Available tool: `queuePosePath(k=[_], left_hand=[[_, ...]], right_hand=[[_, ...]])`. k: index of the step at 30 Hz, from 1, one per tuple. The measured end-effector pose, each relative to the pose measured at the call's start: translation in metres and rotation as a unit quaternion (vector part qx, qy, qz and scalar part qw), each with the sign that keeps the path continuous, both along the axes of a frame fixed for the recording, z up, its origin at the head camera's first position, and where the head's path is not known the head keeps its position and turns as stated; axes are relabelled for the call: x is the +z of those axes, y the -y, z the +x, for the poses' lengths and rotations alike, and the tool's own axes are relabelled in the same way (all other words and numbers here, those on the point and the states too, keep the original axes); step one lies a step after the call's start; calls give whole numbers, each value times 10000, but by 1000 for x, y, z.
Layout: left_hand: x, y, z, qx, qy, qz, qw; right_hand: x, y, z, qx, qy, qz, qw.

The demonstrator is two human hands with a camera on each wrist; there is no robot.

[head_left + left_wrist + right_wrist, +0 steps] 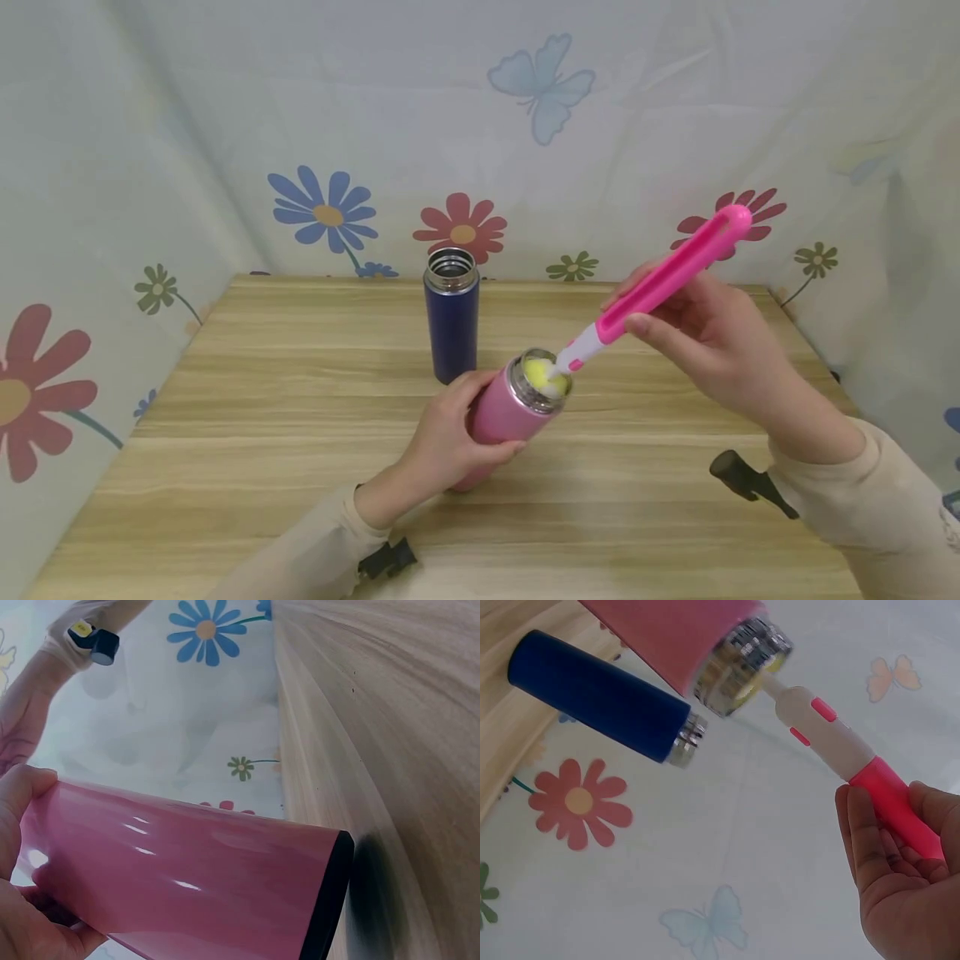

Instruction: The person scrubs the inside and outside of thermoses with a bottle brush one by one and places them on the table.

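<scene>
My left hand (pixel 450 429) grips a pink insulated bottle (pixel 504 412) round its body and holds it tilted, its open metal mouth toward the right. In the left wrist view the bottle's black base (pixel 330 900) hangs close over the wood. My right hand (pixel 712 342) pinches the pink handle of a bottle brush (pixel 667 279) between thumb and fingers. The brush's white neck (pixel 817 727) runs down to the bottle mouth, where its yellow and white sponge head (pixel 542 377) sits inside the rim. The deeper part of the sponge is hidden by the bottle wall.
A dark blue bottle (pixel 453 333) without a lid stands upright on the wooden table (pixel 300 367), behind the pink one. Beyond the table hangs a white cloth (pixel 375 100) printed with flowers and butterflies. Black wrist devices (pixel 738 475) stick out from both sleeves.
</scene>
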State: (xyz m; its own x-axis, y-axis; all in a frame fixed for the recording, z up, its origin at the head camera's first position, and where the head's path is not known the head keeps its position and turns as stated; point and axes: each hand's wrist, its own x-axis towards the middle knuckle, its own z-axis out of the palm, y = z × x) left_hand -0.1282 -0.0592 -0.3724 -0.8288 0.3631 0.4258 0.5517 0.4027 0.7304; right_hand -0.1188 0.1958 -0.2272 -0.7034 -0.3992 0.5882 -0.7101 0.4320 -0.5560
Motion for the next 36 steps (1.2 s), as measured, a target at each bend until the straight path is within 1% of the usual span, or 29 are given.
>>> queuePosePath(k=[3, 7, 11, 15, 19, 22, 28, 31, 36], left_hand=[[1, 1, 0, -4, 44, 11, 10000], [1, 0, 0, 6, 189, 64, 9998], [2, 0, 0, -5, 396, 100, 9992], [4, 1, -1, -41, 699, 109, 9975], [7, 2, -1, -49, 934, 87, 9956], [8, 3, -1, -26, 1011, 91, 9948], [7, 4, -3, -31, 949, 93, 9954], [6, 4, -3, -26, 956, 93, 9954], [6, 3, -2, 14, 1022, 95, 9947]], right_hand=[[-11, 7, -3, 238, 203, 222, 9993], [-25, 16, -7, 527, 537, 405, 9963], [-33, 22, -10, 537, 791, 507, 9941], [-38, 26, -12, 606, 995, 516, 9919], [-38, 28, -13, 547, 1191, 483, 9902], [-37, 30, -13, 486, 1303, 518, 9889], [-34, 30, -14, 351, 1287, 541, 9896], [-32, 27, -14, 324, 1115, 391, 9925], [-24, 23, -14, 283, 698, 192, 9970]])
